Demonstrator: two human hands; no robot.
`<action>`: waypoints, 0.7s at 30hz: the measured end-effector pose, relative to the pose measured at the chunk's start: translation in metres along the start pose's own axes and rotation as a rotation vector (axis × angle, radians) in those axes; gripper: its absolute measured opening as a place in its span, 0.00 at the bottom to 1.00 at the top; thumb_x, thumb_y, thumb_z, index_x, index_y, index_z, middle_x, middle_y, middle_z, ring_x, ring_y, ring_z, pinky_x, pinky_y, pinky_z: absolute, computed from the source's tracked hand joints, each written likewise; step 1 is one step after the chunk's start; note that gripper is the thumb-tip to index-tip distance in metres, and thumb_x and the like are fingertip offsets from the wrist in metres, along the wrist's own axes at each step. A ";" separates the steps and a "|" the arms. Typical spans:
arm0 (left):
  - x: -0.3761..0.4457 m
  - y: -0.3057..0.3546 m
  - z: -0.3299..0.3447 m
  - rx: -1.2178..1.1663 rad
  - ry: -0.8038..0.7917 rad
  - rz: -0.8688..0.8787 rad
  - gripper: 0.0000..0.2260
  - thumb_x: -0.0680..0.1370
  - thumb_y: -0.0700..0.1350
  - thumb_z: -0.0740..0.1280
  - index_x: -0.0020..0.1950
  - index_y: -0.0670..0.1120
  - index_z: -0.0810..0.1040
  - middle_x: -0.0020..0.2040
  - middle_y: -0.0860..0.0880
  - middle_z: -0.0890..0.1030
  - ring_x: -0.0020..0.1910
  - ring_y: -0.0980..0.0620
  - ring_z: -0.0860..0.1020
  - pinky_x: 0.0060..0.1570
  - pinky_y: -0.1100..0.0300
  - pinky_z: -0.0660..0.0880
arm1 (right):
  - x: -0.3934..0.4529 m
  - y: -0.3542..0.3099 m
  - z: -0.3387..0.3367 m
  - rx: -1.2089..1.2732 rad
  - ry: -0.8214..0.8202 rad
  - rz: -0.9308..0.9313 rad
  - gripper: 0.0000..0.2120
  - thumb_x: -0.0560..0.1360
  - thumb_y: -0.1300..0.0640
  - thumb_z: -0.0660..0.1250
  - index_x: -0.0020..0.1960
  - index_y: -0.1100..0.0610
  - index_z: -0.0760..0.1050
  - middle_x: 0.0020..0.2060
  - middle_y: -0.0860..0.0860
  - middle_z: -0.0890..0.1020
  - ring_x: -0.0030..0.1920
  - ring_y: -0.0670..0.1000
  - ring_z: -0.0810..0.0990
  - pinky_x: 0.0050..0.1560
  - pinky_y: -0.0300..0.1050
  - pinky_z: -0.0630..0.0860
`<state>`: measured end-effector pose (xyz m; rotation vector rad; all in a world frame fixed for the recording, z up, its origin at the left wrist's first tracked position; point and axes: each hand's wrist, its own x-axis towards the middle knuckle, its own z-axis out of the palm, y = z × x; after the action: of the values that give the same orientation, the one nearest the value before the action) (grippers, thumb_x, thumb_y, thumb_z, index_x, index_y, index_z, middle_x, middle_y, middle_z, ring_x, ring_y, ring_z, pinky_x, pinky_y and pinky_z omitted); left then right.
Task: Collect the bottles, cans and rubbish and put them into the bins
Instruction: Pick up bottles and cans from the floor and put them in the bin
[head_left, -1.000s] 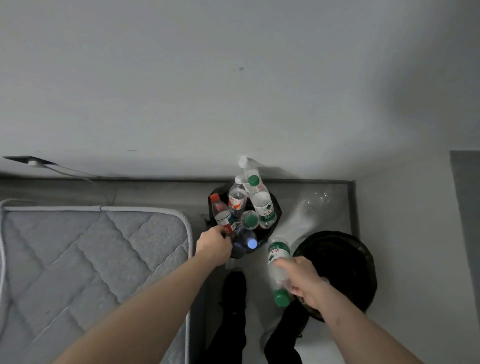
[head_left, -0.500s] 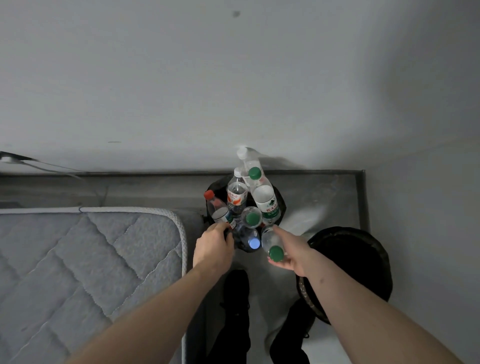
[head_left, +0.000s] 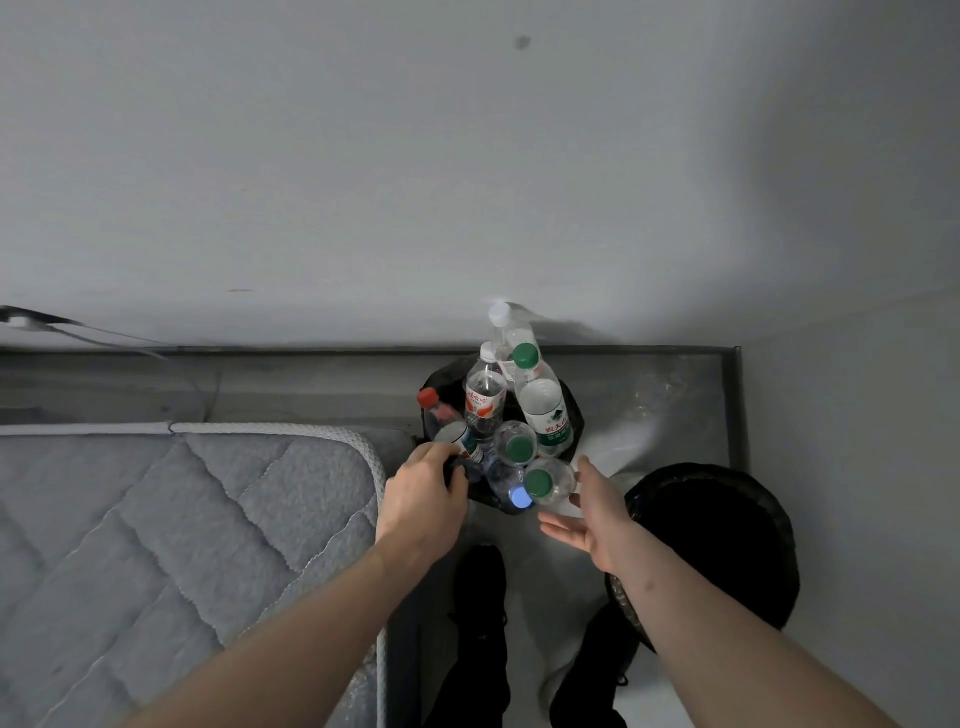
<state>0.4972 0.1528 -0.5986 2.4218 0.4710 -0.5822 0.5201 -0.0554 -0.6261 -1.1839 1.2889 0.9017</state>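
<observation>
A small black bin (head_left: 575, 415) by the wall is crammed with several clear plastic bottles standing up. A green-capped bottle (head_left: 545, 480) sits at its near right side, next to a blue-capped one (head_left: 511, 493) and a red-capped one (head_left: 447, 421). My left hand (head_left: 423, 499) grips the bin's near left rim. My right hand (head_left: 597, 512) hovers just right of the green-capped bottle, fingers spread, holding nothing. A larger black bin (head_left: 727, 530) stands to the right, its inside dark.
A grey quilted mattress (head_left: 156, 545) fills the left. The white wall (head_left: 467, 182) rises close behind the bins. My dark shoes (head_left: 480, 623) stand on the pale floor below the small bin. A cable (head_left: 78, 327) runs along the wall at far left.
My right hand carried the green-capped bottle from beside the large bin to the small bin, set it among the others and let go. My left hand stayed on the rim.
</observation>
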 end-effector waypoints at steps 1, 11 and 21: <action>0.001 0.000 -0.001 -0.002 0.007 0.005 0.12 0.81 0.47 0.63 0.63 0.52 0.79 0.61 0.55 0.80 0.54 0.50 0.80 0.54 0.52 0.77 | -0.001 0.000 0.001 -0.011 0.002 -0.001 0.15 0.84 0.42 0.58 0.63 0.51 0.72 0.51 0.54 0.78 0.47 0.62 0.87 0.44 0.57 0.85; 0.013 0.018 -0.032 -0.068 0.141 0.071 0.10 0.79 0.48 0.66 0.59 0.53 0.81 0.58 0.56 0.82 0.55 0.53 0.79 0.56 0.54 0.76 | -0.003 0.005 0.011 -0.056 0.019 0.000 0.14 0.83 0.40 0.57 0.58 0.50 0.70 0.45 0.50 0.75 0.52 0.62 0.84 0.51 0.61 0.83; 0.085 0.046 -0.038 -0.057 0.008 -0.086 0.11 0.78 0.50 0.64 0.58 0.52 0.81 0.48 0.52 0.84 0.45 0.50 0.80 0.43 0.59 0.72 | 0.001 -0.001 0.011 -0.105 0.033 -0.002 0.17 0.83 0.38 0.55 0.61 0.50 0.67 0.43 0.49 0.73 0.52 0.61 0.84 0.50 0.61 0.84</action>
<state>0.6010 0.1580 -0.5925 2.3599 0.5900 -0.5879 0.5237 -0.0448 -0.6279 -1.2864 1.2795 0.9617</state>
